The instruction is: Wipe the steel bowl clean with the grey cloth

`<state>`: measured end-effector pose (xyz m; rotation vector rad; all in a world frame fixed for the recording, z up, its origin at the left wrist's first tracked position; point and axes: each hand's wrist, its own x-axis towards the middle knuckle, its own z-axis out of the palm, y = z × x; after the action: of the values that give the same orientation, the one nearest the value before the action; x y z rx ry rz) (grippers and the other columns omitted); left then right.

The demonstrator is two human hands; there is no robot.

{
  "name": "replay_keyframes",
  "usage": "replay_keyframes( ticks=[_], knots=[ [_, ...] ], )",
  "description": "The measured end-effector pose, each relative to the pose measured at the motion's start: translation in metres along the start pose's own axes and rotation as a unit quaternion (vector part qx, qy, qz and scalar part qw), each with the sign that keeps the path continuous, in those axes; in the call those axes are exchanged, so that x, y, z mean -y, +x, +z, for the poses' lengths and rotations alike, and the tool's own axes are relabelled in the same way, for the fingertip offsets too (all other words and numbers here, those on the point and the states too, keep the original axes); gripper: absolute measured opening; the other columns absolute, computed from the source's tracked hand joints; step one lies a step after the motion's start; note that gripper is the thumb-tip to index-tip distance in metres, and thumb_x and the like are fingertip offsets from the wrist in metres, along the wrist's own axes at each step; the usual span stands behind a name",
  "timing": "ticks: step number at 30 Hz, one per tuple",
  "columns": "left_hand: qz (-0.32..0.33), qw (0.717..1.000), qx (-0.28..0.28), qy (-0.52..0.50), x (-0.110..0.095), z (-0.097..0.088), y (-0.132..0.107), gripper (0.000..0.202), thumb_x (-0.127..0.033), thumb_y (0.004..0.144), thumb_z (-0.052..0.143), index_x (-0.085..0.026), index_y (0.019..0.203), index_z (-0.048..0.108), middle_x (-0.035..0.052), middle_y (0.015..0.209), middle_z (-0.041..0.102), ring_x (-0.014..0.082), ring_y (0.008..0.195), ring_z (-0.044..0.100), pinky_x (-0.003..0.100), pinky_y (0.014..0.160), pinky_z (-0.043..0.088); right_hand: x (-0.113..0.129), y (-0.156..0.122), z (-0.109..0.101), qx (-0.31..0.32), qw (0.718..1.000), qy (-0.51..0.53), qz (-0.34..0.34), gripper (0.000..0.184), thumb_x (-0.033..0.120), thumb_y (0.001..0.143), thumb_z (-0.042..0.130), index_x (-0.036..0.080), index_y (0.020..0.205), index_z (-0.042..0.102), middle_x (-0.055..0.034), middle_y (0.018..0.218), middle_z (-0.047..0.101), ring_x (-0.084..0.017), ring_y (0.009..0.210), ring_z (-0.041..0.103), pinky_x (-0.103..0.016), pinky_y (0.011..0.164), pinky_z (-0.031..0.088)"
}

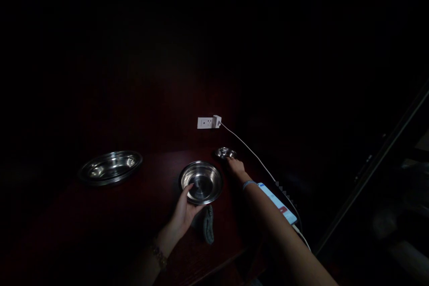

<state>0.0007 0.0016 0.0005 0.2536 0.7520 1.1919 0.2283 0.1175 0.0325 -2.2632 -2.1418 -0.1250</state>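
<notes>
The scene is very dark. My left hand (185, 211) grips the near rim of a round steel bowl (202, 182) that sits on the dark red table (110, 219). My right hand (235, 166) stretches farther back, fingertips on a small shiny steel dish (224, 153) near the wall. A blue band circles my right wrist. A grey cloth (207, 225) lies just below the bowl, beside my left hand.
A larger steel bowl (110, 167) rests at the table's left. A white wall socket (205, 122) holds a charger, its white cable running down to a lit phone (279, 203) at the table's right edge. A dark slanted bar (372, 165) stands right.
</notes>
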Motion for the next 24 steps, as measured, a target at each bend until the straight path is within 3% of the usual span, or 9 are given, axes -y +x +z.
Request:
replay_keyframes(
  ticks=[7,10,14,17,20,24],
  knots=[
    [0.004,1.0,0.024,-0.001,-0.003,0.002,-0.003,0.042,-0.037,0.098,0.046,-0.016,0.133,0.056,0.0162,0.128,0.066,0.029,0.116,0.065,0.044,0.083,0.062,0.008,-0.007,-0.017,-0.027,0.999,0.039,0.001,0.03,0.015,0.099,0.045,0.013,0.115,0.07,-0.0179,0.119,0.071,-0.024,0.11,0.068,-0.029,0.092,0.048],
    [0.014,0.999,0.03,0.008,-0.003,0.001,-0.003,0.044,-0.04,0.098,0.045,-0.018,0.136,0.055,0.015,0.133,0.064,0.0294,0.124,0.061,0.045,0.089,0.06,0.013,-0.023,-0.03,-0.091,0.989,0.103,-0.058,0.025,0.015,0.094,0.054,0.014,0.112,0.071,-0.0142,0.111,0.074,-0.022,0.099,0.07,-0.025,0.085,0.048],
    [0.016,0.999,0.038,0.018,-0.003,-0.001,-0.002,0.047,-0.045,0.099,0.043,-0.02,0.137,0.054,0.0145,0.135,0.063,0.0297,0.127,0.059,0.046,0.092,0.059,0.018,-0.062,-0.043,-0.168,0.942,0.23,-0.175,0.023,0.028,0.097,0.054,0.017,0.105,0.072,-0.0093,0.102,0.075,-0.019,0.089,0.07,-0.025,0.08,0.048],
    [0.018,0.999,0.042,0.01,-0.004,-0.003,-0.002,0.052,-0.052,0.098,0.041,-0.021,0.138,0.054,0.0156,0.136,0.062,0.0304,0.127,0.059,0.047,0.093,0.058,0.023,-0.095,-0.045,-0.157,0.917,0.269,-0.249,0.026,0.033,0.099,0.051,0.018,0.104,0.071,-0.0089,0.102,0.074,-0.02,0.091,0.068,-0.028,0.082,0.049],
    [0.016,0.999,0.047,0.006,-0.004,-0.004,-0.002,0.06,-0.059,0.096,0.04,-0.019,0.138,0.054,0.0179,0.138,0.06,0.0308,0.127,0.059,0.045,0.093,0.058,0.029,-0.118,-0.041,-0.114,0.916,0.248,-0.295,0.029,0.037,0.1,0.05,0.019,0.099,0.072,-0.0094,0.096,0.074,-0.021,0.087,0.067,-0.03,0.083,0.049],
    [0.019,0.998,0.067,0.003,-0.003,-0.004,-0.003,0.065,-0.062,0.095,0.039,-0.017,0.14,0.052,0.0205,0.136,0.061,0.0303,0.12,0.064,0.044,0.093,0.058,0.038,-0.128,-0.032,-0.09,0.918,0.209,-0.324,0.029,0.037,0.101,0.05,0.019,0.095,0.072,-0.0091,0.09,0.073,-0.021,0.084,0.067,-0.031,0.081,0.049]
  ],
)
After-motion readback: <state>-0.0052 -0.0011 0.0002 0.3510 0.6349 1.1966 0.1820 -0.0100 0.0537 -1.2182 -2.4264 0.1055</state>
